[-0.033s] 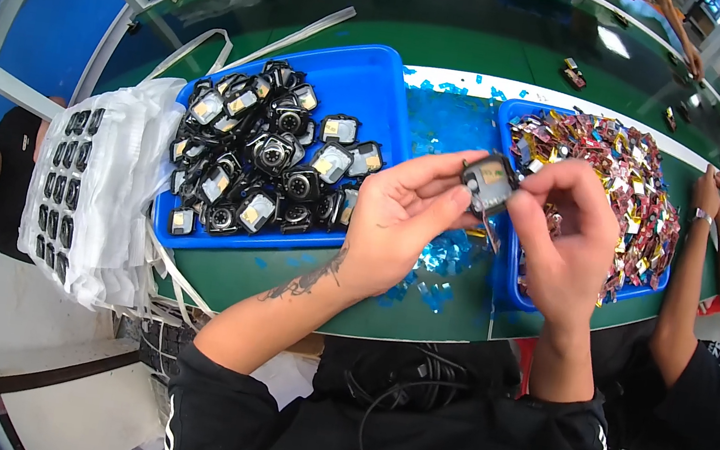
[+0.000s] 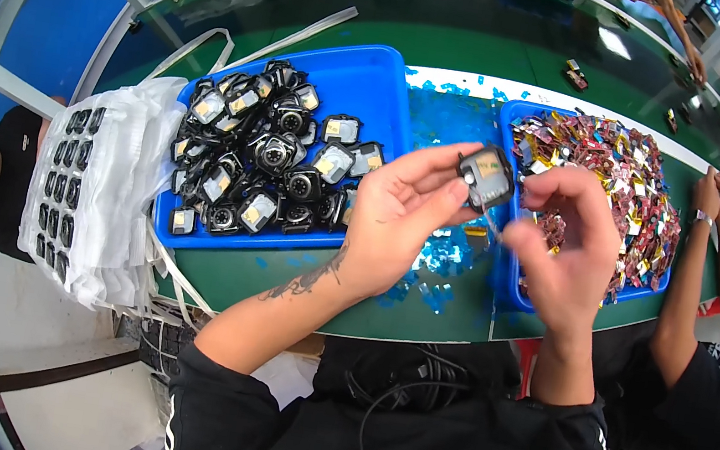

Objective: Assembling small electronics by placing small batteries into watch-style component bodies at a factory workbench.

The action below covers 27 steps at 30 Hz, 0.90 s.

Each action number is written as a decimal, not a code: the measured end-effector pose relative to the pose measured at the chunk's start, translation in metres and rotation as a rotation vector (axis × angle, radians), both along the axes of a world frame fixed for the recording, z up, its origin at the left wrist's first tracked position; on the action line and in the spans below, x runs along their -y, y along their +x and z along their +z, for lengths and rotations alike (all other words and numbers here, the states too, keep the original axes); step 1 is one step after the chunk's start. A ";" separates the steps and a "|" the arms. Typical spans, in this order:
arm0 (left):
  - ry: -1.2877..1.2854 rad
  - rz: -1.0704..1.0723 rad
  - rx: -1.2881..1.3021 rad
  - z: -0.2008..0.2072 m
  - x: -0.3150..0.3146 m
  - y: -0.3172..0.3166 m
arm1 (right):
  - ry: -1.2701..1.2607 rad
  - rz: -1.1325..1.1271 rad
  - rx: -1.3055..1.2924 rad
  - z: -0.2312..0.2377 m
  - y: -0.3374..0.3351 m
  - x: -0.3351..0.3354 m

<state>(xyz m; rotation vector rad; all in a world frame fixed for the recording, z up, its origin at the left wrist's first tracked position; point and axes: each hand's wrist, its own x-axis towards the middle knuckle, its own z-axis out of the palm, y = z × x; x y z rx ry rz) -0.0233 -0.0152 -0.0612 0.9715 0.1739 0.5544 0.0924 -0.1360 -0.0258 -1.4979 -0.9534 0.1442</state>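
My left hand (image 2: pixel 399 208) grips a black smartwatch case (image 2: pixel 486 178) by its edge, thumb on top. The case's inner side faces up, showing a grey and gold part. Just right of it is my right hand (image 2: pixel 573 246), with thumb and index finger apart and the thumb blurred. Below the case, a thin blurred strip shows near the right thumb; whether they touch is unclear. On the left, a blue tray (image 2: pixel 371 79) holds a heap of similar watch cases (image 2: pixel 273 153). Beyond my right hand, another blue bin (image 2: pixel 505 273) is full of small red, gold and silver parts (image 2: pixel 647 210).
Blue film scraps (image 2: pixel 439 254) litter the green table (image 2: pixel 296 285) between the bins. White foam trays (image 2: pixel 98 188) with watch cases are stacked at the left. A co-worker's forearms (image 2: pixel 695 263) rest at the right, and another person (image 2: pixel 3 175) is at far left.
The right thumb and index finger have come apart and moved slightly off the watch case's right edge. My left hand has turned the case a little, and it shows more fully.
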 end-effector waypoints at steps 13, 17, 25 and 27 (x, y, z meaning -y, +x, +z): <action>1.104 0.366 0.008 0.008 -0.004 -0.006 | 0.023 0.351 -0.430 -0.007 -0.003 0.015; 1.152 0.390 -0.021 0.007 -0.004 -0.008 | -0.047 0.383 -0.525 -0.001 0.003 0.020; 0.839 0.174 -0.219 0.013 -0.002 -0.009 | -0.040 0.370 -0.397 -0.006 0.008 0.019; 0.793 0.143 -0.232 0.009 -0.002 -0.008 | 0.003 0.333 -0.458 -0.008 0.001 0.018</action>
